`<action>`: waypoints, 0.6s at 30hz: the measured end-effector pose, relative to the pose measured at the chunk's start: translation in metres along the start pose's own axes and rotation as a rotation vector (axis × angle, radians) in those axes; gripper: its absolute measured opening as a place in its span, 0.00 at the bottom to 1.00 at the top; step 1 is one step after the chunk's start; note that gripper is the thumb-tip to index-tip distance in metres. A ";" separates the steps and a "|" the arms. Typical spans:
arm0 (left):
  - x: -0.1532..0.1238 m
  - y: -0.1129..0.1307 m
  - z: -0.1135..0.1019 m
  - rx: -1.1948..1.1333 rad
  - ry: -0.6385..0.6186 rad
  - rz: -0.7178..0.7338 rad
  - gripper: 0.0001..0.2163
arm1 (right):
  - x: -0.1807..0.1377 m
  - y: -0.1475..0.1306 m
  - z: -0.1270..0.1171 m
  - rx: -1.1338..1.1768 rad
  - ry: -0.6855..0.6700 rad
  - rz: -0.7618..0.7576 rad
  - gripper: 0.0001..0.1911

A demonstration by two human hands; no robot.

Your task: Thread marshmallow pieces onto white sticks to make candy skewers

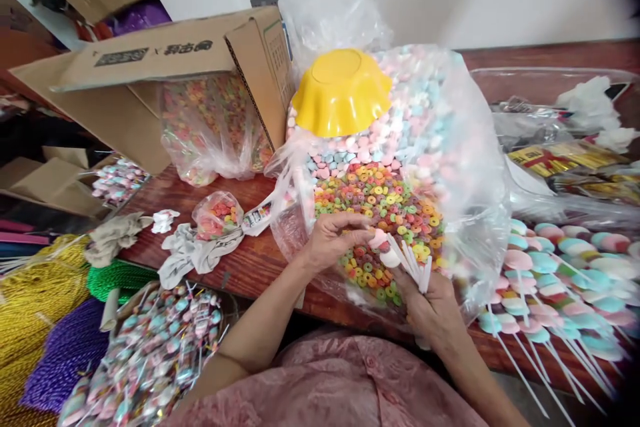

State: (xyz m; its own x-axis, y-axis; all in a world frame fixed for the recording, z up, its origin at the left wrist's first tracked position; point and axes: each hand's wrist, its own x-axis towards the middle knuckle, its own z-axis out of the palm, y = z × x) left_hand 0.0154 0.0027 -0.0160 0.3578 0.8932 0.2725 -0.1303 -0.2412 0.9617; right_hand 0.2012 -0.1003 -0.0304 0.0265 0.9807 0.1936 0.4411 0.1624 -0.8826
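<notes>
Lying far left: we see glossy yellow twisted cords (40, 320), purple twisted cords (67, 353) and green twisted cords (120, 280).
Lower left: we have a heap of wrapped pink, blue and white marshmallow sticks (155, 347).
Cloths: on the dark red-brown wooden surface (265, 257) we find a crumpled beige cloth (115, 237), then a pale grey cloth (200, 255).
Small bag: we see a clear plastic bag of red and orange pieces (217, 213) beside the pale grey cloth.
Carton: our open brown cardboard box (165, 57) holds a clear bag of coloured rings (215, 123).
Left hand: our left hand (335, 240) has thumb and fingers drawn close at a small round pink marshmallow (379, 238); whether they pinch it, we cannot tell.
Big bag: beyond our hands, loose multicoloured rings (370, 197) and pastel marshmallows (345, 150) share a clear plastic bag (477, 167), an upturned yellow scalloped bowl (343, 97) on top.
Right hand: our right hand (433, 307) is closed round a fanned bunch of thin white sticks (413, 263), the pink marshmallow just beside them.
Far right: we see bare marshmallow skewers (560, 280) piled, sticks towards us.
</notes>
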 end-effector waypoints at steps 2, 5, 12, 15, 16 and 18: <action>0.016 -0.003 -0.013 0.046 0.057 -0.066 0.16 | 0.000 0.005 -0.005 -0.001 0.069 0.030 0.21; 0.052 -0.011 -0.048 0.406 0.192 -0.074 0.10 | -0.005 0.018 -0.012 -0.016 0.148 0.071 0.22; 0.125 -0.030 -0.097 1.179 -0.096 -0.048 0.06 | -0.014 0.032 -0.006 0.013 0.086 0.066 0.18; 0.131 -0.032 -0.103 1.170 -0.127 -0.018 0.06 | -0.015 0.029 -0.004 0.035 0.063 0.063 0.19; 0.131 -0.031 -0.107 1.170 -0.103 -0.004 0.08 | -0.016 0.029 -0.005 0.042 0.061 0.064 0.19; 0.129 -0.030 -0.117 1.203 -0.010 0.041 0.10 | -0.015 0.029 -0.008 0.050 0.078 0.074 0.18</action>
State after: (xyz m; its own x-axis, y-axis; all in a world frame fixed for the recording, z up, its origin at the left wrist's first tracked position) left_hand -0.0430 0.1691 -0.0130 0.3818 0.8747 0.2986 0.8021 -0.4741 0.3632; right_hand 0.2208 -0.1116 -0.0552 0.1280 0.9791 0.1579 0.3901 0.0967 -0.9157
